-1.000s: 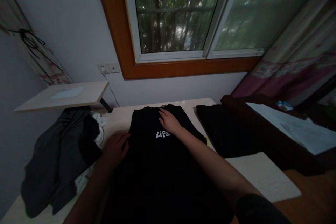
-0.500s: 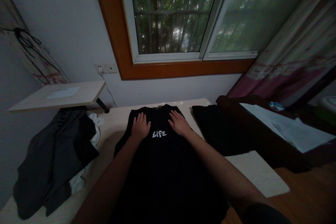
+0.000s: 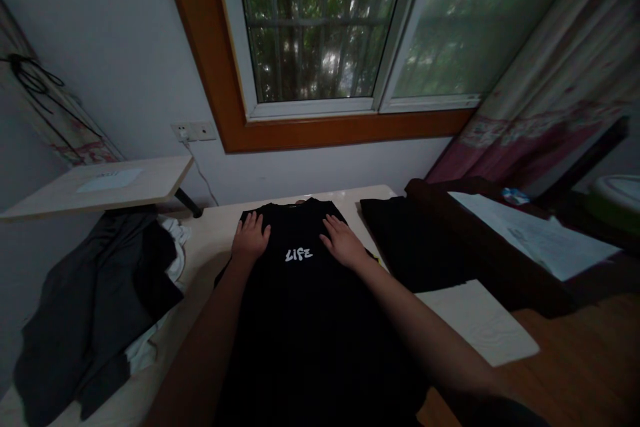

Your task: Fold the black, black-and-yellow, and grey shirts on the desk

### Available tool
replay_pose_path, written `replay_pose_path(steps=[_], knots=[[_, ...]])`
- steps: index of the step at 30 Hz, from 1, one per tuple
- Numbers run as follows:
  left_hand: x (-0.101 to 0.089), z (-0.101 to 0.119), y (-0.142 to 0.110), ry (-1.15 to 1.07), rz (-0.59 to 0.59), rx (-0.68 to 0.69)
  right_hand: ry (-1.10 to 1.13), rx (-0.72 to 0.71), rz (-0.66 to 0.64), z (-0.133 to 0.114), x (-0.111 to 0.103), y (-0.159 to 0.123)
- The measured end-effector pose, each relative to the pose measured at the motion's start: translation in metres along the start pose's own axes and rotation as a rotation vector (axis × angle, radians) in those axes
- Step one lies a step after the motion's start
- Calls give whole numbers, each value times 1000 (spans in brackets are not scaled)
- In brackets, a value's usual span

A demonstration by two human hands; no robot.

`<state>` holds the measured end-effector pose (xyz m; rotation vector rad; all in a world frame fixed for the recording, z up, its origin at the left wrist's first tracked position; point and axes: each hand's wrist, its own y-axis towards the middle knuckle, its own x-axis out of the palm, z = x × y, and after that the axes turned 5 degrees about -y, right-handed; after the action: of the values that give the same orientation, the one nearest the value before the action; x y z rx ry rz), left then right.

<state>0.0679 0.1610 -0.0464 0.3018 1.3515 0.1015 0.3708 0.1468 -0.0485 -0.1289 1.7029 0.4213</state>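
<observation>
A black shirt [image 3: 305,320] with white lettering on its chest lies spread on the pale table [image 3: 205,240], its neckline toward the window. My left hand [image 3: 250,238] rests flat on its upper left part, fingers apart. On the upper right part, my right hand [image 3: 344,240] also lies flat with its fingers stretched out. Neither hand grips the cloth. The shirt's lower end runs out of the picture between my forearms.
Left of the shirt is a heap of grey clothes [image 3: 95,300], below a raised shelf [image 3: 135,183] with a paper label. Folded black cloth [image 3: 410,240] lies at the right, beside a dark brown surface bearing a white sheet [image 3: 530,230]. A window [image 3: 320,47] is behind.
My left hand has moved from the shirt's left edge onto its upper left, then slightly outward. My right hand has shifted from near the collar to the upper right. The lettering is uncovered.
</observation>
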Motion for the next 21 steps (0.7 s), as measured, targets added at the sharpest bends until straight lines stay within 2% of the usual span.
replay_pose_path(steps=[5, 11, 15, 21], knots=[[-4, -11, -22, -31, -1, 140, -5, -34, -19, 2, -4, -27], [-18, -23, -66, -128, -171, 420, -32, -53, -26, 2, -2, -33], [-25, -25, -81, -106, -151, 385, -20, -57, -41, 3, -2, -31], [-24, -17, -86, -51, -144, 332, -37, -54, -62, -1, 0, -35]])
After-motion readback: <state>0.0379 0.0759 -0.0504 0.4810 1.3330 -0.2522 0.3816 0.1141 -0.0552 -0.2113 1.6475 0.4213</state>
